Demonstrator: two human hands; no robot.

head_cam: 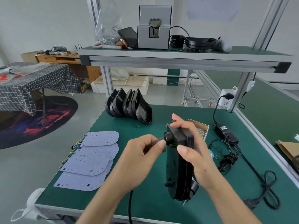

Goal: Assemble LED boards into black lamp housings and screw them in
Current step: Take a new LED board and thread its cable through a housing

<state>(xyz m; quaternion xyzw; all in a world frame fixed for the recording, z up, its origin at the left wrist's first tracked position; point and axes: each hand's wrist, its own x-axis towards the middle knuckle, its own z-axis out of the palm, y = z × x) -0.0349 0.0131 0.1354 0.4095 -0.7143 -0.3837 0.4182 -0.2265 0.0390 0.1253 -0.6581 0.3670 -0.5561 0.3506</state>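
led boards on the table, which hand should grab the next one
Left, probably. The left hand only pinches a thin red wire and is nearer the LED boards; the right hand grips the lamp housing.

The right hand grips a black lamp housing on edge above the green bench. The left hand pinches thin red wires at its round socket. LED boards lie stacked nearby.
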